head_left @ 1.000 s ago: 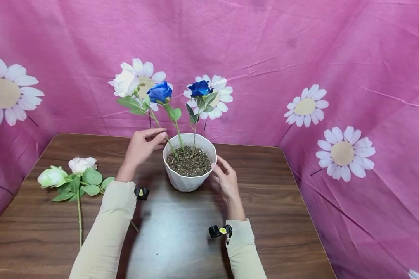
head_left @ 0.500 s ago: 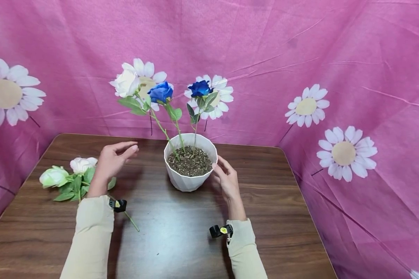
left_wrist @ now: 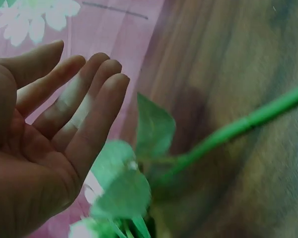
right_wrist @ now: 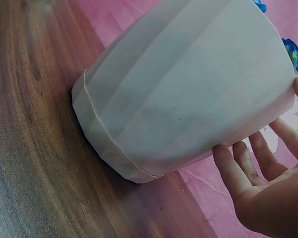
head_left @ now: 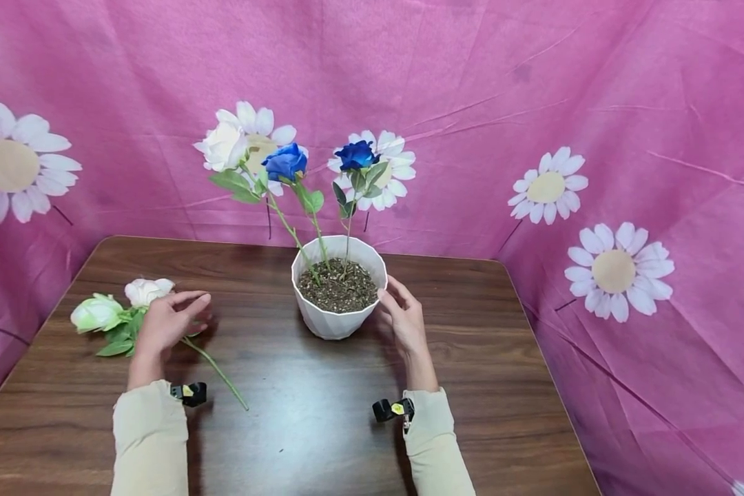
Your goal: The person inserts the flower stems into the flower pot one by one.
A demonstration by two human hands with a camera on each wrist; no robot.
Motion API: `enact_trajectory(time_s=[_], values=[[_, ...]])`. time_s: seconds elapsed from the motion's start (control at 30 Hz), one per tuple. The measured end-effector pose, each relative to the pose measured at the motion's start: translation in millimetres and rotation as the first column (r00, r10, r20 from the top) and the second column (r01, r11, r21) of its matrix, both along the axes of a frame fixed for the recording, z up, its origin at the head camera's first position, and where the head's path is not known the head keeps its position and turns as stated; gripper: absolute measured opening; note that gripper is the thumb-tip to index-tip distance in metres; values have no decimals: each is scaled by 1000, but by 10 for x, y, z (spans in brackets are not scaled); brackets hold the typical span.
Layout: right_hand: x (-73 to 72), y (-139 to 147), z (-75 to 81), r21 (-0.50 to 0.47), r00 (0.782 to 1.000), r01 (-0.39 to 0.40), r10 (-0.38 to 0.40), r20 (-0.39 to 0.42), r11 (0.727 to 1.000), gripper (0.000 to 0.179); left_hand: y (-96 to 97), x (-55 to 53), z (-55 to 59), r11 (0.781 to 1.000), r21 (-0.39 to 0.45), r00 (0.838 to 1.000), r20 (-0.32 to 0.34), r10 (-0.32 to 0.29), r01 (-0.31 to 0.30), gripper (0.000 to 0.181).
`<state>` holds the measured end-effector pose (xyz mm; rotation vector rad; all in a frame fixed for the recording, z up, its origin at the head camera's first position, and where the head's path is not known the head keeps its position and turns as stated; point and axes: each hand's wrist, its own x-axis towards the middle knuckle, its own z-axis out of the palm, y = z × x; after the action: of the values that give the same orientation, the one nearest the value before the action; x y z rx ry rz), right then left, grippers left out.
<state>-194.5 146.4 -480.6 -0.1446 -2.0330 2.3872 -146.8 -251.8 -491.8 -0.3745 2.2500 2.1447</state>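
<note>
My left hand [head_left: 172, 322] hovers over the cut roses lying at the table's left, holding nothing; its fingers are loosely extended in the left wrist view. A green stem [left_wrist: 238, 124] and leaves [left_wrist: 121, 193] lie just beyond it. One white rose [head_left: 149, 292] and a greenish-white rose [head_left: 97, 313] lie there, partly hidden by the hand. The fingertips of my right hand [head_left: 404, 322] rest against the right side of a white faceted pot [head_left: 331, 324], thumb at the rim. Soil [head_left: 337, 289] fills it, with a white rose [head_left: 223, 147] and two blue roses [head_left: 285, 163] standing in it.
The brown wooden table [head_left: 471, 358] has a pink cloth [head_left: 446, 69] printed with daisies behind it and along both sides. A loose stem [head_left: 217, 372] points from the lying roses toward the table's middle.
My left hand has left the white rose's stem beside the pot and moved left and toward me, over the lying roses. My right hand has stayed at the pot.
</note>
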Motion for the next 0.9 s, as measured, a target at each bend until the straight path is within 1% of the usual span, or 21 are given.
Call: enact_trajectory(time_s=[0.03, 0.07, 0.1, 0.17, 0.2, 0.27, 0.37, 0.43, 0.5, 0.57, 0.67, 0.7, 0.73, 0.77, 0.8, 0.83, 0.87, 0.9], values=[[0, -4, 1, 1, 1000, 0, 0, -1, 1000, 45, -32, 21, -24, 999, 51, 1000, 13, 15, -16, 8], [-1, -7, 1, 4, 1000, -2, 2, -1, 1000, 45, -67, 45, -45, 995, 98, 999, 27, 27, -30, 13], [0, -10, 4, 6, 1000, -4, 4, -1, 1000, 45, -103, 71, -64, 991, 126, 999, 40, 33, -37, 16], [1, -13, 3, 6, 1000, -7, 7, -2, 1000, 45, -171, 129, -91, 985, 164, 996, 78, 34, -47, 19], [3, -13, 1, 3, 1000, -8, 8, -2, 1000, 45, -202, 158, -104, 983, 177, 994, 103, 26, -44, 18], [3, -10, -3, -1, 1000, -7, 7, -5, 1000, 45, -251, 210, -125, 985, 169, 986, 166, -19, -9, 18], [1, -3, -12, -4, 1000, -1, 1, -9, 1000, 45, -283, 263, -155, 985, 169, 961, 262, -86, 42, 17], [-2, 0, -16, -3, 1000, -3, 3, -11, 1000, 45, -287, 285, -175, 987, 148, 951, 291, -106, 65, 17], [-3, 0, -17, -3, 1000, -6, 6, -12, 1000, 45, -282, 303, -198, 990, 127, 949, 300, -96, 60, 18], [-2, -3, -18, 2, 1000, -9, 9, -12, 1000, 46, -270, 316, -223, 995, 92, 954, 294, -64, 38, 23], [0, -6, -19, 6, 1000, -12, 12, -11, 1000, 46, -235, 330, -257, 1000, 15, 961, 275, 4, -8, 33], [2, -7, -19, 6, 1000, -11, 11, -11, 1000, 46, -222, 330, -265, 999, -49, 964, 264, 31, -19, 37], [3, -8, -17, 9, 1000, -10, 10, -12, 1000, 46, -208, 327, -270, 991, -128, 967, 249, 55, -23, 39], [4, -7, -16, 7, 1000, -9, 9, -13, 1000, 46, -195, 324, -272, 975, -219, 971, 229, 72, -21, 39], [5, -7, -14, 5, 1000, -7, 7, -15, 1000, 46, -181, 318, -272, 951, -309, 974, 208, 92, -24, 38], [6, -6, -12, 5, 1000, -5, 5, -17, 1000, 46, -168, 311, -270, 918, -396, 976, 187, 109, -26, 38], [7, -5, -11, 6, 1000, -3, 3, -18, 1000, 46, -156, 303, -266, 876, -481, 978, 167, 127, -32, 37], [6, -2, -13, 9, 1000, -2, 2, -19, 1000, 46, -145, 295, -266, 828, -560, 978, 150, 145, -37, 35]])
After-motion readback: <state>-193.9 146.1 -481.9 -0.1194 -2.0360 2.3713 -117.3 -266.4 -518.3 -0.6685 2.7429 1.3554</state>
